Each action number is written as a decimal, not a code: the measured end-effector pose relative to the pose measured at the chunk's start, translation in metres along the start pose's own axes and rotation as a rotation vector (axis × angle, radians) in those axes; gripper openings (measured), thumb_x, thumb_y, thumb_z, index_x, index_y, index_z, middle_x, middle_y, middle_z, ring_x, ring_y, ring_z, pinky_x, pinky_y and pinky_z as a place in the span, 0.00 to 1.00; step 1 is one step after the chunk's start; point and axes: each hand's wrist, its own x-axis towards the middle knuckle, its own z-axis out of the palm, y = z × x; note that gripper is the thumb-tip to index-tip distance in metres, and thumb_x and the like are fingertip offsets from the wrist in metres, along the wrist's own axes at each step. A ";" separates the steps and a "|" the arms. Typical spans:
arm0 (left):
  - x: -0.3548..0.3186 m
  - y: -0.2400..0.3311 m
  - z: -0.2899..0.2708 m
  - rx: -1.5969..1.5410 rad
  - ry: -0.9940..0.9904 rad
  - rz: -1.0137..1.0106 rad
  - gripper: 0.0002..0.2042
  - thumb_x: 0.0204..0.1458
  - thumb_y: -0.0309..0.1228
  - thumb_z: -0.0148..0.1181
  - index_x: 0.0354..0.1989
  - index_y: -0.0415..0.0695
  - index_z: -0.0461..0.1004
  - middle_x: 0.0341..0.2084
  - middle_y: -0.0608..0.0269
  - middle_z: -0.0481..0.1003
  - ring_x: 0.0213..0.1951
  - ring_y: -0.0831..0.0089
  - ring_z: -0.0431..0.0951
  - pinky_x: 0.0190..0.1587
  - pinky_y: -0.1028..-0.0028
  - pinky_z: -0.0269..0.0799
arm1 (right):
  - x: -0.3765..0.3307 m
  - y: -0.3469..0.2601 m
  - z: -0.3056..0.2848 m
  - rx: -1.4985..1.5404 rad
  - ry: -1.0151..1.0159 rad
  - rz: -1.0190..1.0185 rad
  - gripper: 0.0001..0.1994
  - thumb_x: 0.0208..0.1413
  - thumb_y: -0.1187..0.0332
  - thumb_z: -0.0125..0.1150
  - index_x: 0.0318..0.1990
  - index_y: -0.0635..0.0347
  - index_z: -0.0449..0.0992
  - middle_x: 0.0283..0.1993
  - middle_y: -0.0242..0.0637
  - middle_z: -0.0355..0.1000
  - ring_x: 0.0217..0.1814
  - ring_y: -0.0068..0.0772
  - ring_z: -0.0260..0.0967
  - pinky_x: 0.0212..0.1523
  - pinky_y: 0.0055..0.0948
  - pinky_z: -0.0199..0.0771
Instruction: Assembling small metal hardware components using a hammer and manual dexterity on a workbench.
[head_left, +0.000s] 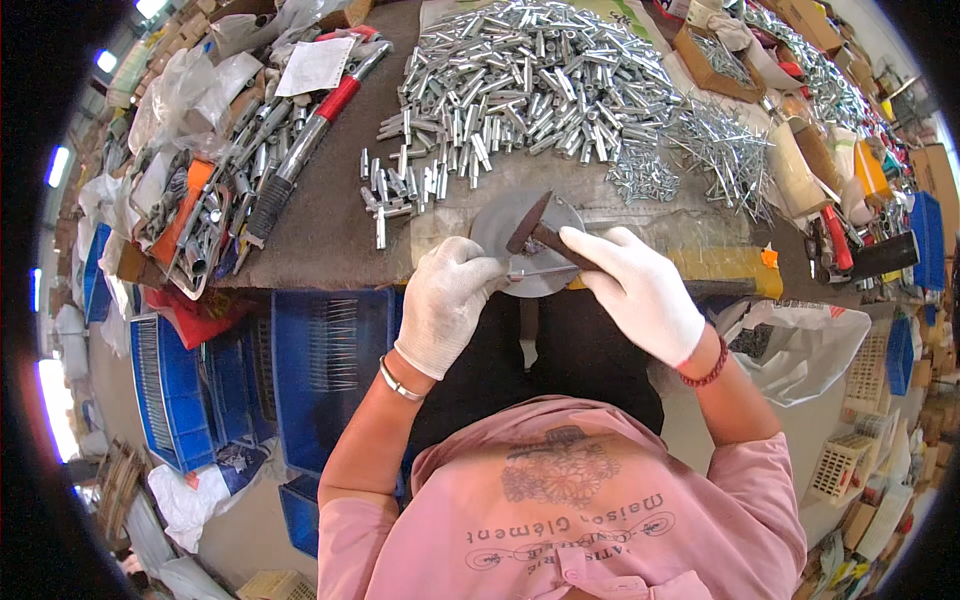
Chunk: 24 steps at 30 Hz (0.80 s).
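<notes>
On the worktop (330, 240), the right hand (640, 290) grips a hammer (540, 232) over the round plate (500, 225), left hand (447, 300) pinching a small metal piece, with the large pile of metal sleeves (530, 80) at twelve o'clock seemingly unworked.

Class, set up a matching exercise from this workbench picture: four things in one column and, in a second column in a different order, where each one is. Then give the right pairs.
Things
1. hammer
2. heap of silver metal sleeves
3. blue plastic crate
4. red bead bracelet

Places
A. below the bench edge, on the person's left
B. on the wrist of the right hand
C. spread over the far part of the bench top
D. over the round metal plate, gripped by the right hand

Pairs: 1-D, 2-C, 3-A, 4-B
</notes>
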 end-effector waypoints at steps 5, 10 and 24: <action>-0.004 -0.006 0.001 -0.053 0.009 0.023 0.11 0.44 0.23 0.75 0.37 0.45 0.85 0.32 0.59 0.77 0.36 0.56 0.79 0.39 0.61 0.76 | 0.009 -0.002 0.002 -0.366 0.032 -0.135 0.13 0.55 0.69 0.71 0.48 0.52 0.82 0.41 0.39 0.73 0.45 0.45 0.77 0.43 0.40 0.79; -0.005 0.000 0.000 -0.045 0.048 0.013 0.12 0.44 0.22 0.75 0.39 0.44 0.85 0.33 0.58 0.77 0.37 0.55 0.79 0.39 0.61 0.75 | -0.012 -0.016 0.026 -0.314 -0.071 0.079 0.07 0.57 0.64 0.70 0.36 0.54 0.79 0.32 0.40 0.77 0.37 0.48 0.79 0.39 0.44 0.78; -0.048 0.049 0.014 -0.867 0.167 -0.903 0.33 0.63 0.21 0.62 0.77 0.38 0.58 0.36 0.59 0.83 0.31 0.81 0.77 0.31 0.80 0.73 | -0.032 -0.044 0.062 0.425 -0.324 0.396 0.11 0.59 0.71 0.68 0.48 0.61 0.79 0.33 0.46 0.79 0.34 0.42 0.80 0.39 0.35 0.79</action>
